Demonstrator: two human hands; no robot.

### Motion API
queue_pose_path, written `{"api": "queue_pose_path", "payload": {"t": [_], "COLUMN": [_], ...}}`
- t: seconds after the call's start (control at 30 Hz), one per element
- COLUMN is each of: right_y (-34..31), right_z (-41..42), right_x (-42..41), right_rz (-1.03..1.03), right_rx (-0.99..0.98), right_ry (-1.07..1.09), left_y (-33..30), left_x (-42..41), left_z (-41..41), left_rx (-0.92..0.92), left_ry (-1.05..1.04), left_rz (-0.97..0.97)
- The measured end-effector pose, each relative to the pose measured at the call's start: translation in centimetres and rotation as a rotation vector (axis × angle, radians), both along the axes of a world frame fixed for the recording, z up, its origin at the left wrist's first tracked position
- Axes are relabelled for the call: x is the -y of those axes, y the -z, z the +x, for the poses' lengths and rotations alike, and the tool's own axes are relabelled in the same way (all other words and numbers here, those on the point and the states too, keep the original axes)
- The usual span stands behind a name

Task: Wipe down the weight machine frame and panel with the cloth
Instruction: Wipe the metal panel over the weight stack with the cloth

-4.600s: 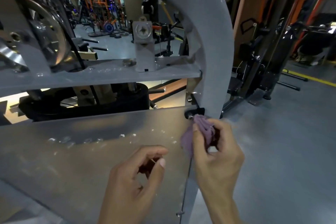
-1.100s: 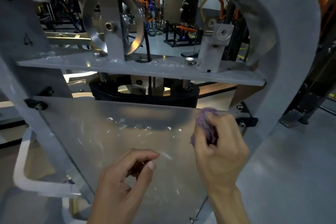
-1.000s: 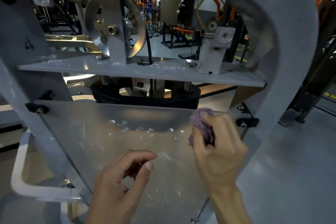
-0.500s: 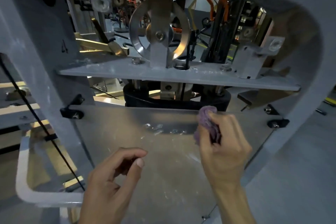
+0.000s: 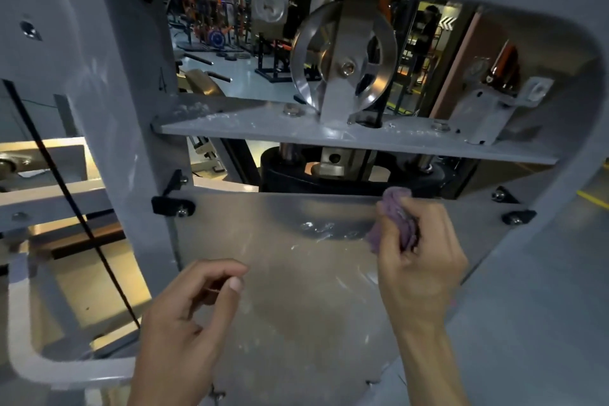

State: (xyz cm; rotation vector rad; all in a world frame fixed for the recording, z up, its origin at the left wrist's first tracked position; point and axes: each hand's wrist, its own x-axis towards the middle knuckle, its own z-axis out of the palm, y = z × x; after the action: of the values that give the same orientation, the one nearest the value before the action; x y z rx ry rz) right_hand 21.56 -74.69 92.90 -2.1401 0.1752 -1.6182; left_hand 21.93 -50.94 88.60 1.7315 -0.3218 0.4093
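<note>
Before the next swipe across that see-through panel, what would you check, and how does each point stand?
1. Bunched purple cloth gripped in the right hand: ok.
2. Cloth touching the clear plastic panel near its top edge: ok.
3. White smears left of the cloth wiped away: not ok.
4. Left hand out of the cloth's path: ok, it sits lower, loosely curled and holding nothing.
5. Cloth clear of the silver pulley wheel: ok.
6. Grey metal frame clean: cannot tell.
</note>
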Motion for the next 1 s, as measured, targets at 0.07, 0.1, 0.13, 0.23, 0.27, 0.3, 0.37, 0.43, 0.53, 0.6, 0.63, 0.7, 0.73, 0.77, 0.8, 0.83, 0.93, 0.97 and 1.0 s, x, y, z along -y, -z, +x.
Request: {"api": "queue_pose_path", "payload": {"t": [0.07, 0.1, 0.13, 0.23, 0.27, 0.3, 0.37, 0.43, 0.53, 0.6, 0.63, 0.7, 0.73, 0.77, 0.8, 0.83, 0.93, 0.97, 1.0], "right_y": [0.0, 0.0, -0.1, -0.4, -0.4, -0.3, 0.0, -0.1, -0.3, -0.2, -0.1, 0.1, 0.1, 0.1, 0.0, 0.1, 0.0, -0.1, 0.0], "right_z": [-0.5, -0.6, -0.7, -0.3, -0.1, 0.0, -0.1, -0.3, -0.7, -0.7, -0.6, 0.0, 0.3, 0.7, 0.9, 1.1, 1.0, 0.9, 0.8], "right_x": [0.5, 0.5, 0.3, -2.1, -3.2, -4.4, -5.9, -6.1, -5.1, -5.2, -5.7, -7.3, -8.1, -9.0, -9.7, -10.1, -9.6, -8.8, -7.9], "right_rz": [0.052, 0.084, 0.12, 0.202, 0.205, 0.184, 0.117, 0.113, 0.145, 0.13, 0.128, 0.14, 0.143, 0.127, 0.096, 0.069, 0.078, 0.094, 0.105], "right_rx": [-0.029, -0.037, -0.04, -0.04, -0.043, -0.05, -0.086, -0.118, -0.093, -0.052, -0.041, -0.038, -0.043, -0.043, -0.036, -0.027, -0.043, -0.05, -0.044], "right_ry": [0.066, 0.096, 0.114, 0.103, 0.074, 0.042, -0.006, -0.027, 0.045, 0.085, 0.091, 0.062, 0.031, -0.001, -0.026, -0.046, -0.072, -0.058, -0.03], "left_y": [-0.3, -0.4, -0.4, -0.2, 0.0, 0.2, 0.4, 0.4, 0.3, 0.4, 0.5, 0.7, 0.7, 0.7, 0.7, 0.7, 0.5, 0.5, 0.6], "left_x": [-0.7, -1.0, -1.4, -2.3, -2.5, -2.8, -3.4, -3.9, -4.3, -4.6, -4.7, -4.8, -4.8, -4.8, -4.8, -4.8, -5.0, -5.1, -5.3], "left_z": [0.3, 0.4, 0.5, 0.9, 1.0, 1.2, 1.5, 1.7, 1.7, 1.7, 1.6, 1.4, 1.3, 1.3, 1.2, 1.2, 1.3, 1.4, 1.4], "left_rx": [0.025, 0.042, 0.054, 0.081, 0.087, 0.087, 0.084, 0.085, 0.072, 0.036, 0.007, -0.058, -0.082, -0.094, -0.1, -0.102, -0.091, -0.077, -0.065], "left_ry": [0.003, -0.002, -0.006, -0.017, -0.022, -0.024, -0.024, -0.028, -0.03, -0.013, 0.003, 0.035, 0.05, 0.061, 0.071, 0.078, 0.081, 0.075, 0.066], "left_rz": [0.005, 0.012, 0.018, 0.018, 0.015, 0.011, 0.009, 0.024, 0.013, -0.019, -0.032, -0.047, -0.047, -0.041, -0.031, -0.022, -0.025, -0.031, -0.037]}}
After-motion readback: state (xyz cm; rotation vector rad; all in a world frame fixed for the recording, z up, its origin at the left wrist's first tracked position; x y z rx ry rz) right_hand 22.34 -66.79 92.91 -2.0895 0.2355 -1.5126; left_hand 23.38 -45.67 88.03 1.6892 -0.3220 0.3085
